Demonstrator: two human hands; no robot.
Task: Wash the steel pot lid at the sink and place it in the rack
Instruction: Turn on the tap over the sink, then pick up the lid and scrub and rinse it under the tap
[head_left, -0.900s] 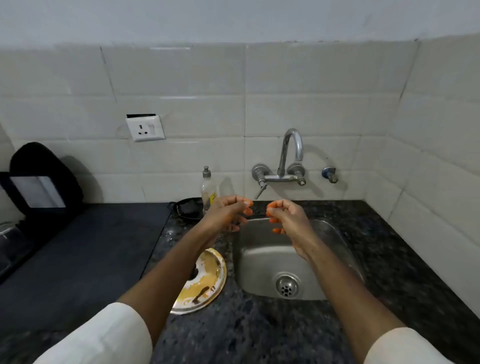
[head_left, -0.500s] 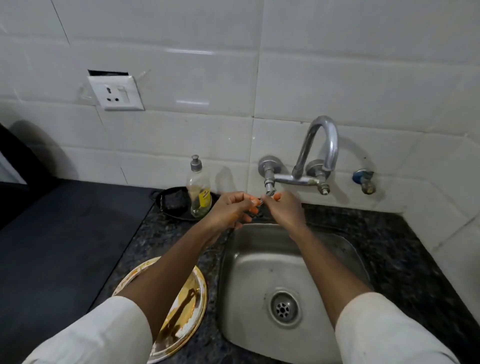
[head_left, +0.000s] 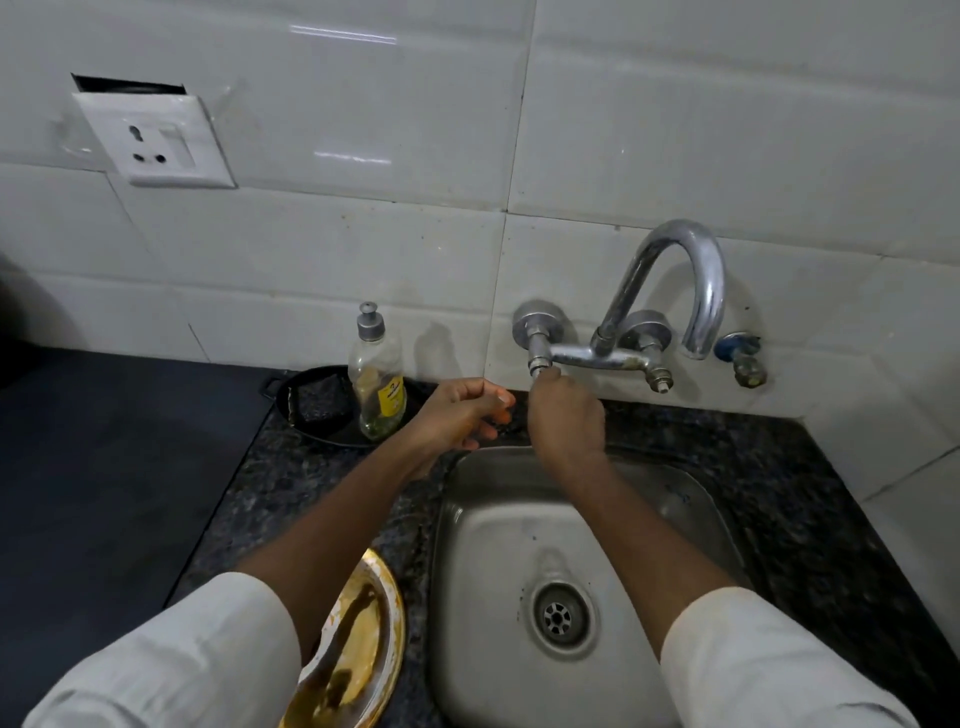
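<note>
White tiles back a dark speckled stone surface (head_left: 810, 467). Since a moment ago the right hand (head_left: 566, 415) has risen from mid-air to pinch the chrome wall tap's left valve (head_left: 537, 358), so water likely comes next (none runs yet). Left hand (head_left: 457, 415) hovers loosely curled, empty. Soiled steel pot lid (head_left: 358, 649) waits at lower centre, left of the steel sink (head_left: 691, 499). Clear soap bottle (head_left: 376, 374) has a yellow label, unreadable.

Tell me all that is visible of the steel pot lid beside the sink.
The steel pot lid lies flat on the dark speckled counter, just left of the sink, near the bottom of the view. It looks like round thin metal with a raised rim, its upturned face smeared with yellow-brown residue, so still unwashed. The left forearm and white sleeve hide its left part. Neither hand touches it. I cannot tell whether it meets the sink edge.
</note>
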